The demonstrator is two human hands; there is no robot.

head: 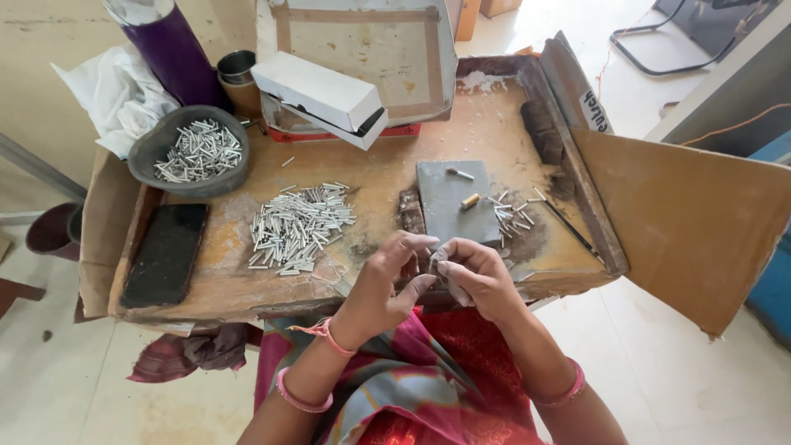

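My left hand [387,280] and my right hand [478,276] meet at the near edge of a worn wooden board [371,177]. Their fingertips pinch a small grey lump [437,257] between them; what it is cannot be told. Just beyond the hands lies a flat grey slab [449,218] with a short brass-coloured piece [470,201] and a thin metal pin [460,174] on it. A heap of small silver tubes [298,227] lies to the left of my hands. A few more tubes [512,216] are scattered to the right of the slab.
A grey bowl [156,144] with more tubes sits at the back left, a black phone [166,254] in front of it. A white box [317,92], a purple flask [171,51], a metal cup [236,67] and a white cloth [115,91] stand behind. Cardboard flaps [692,214] rise at the right.
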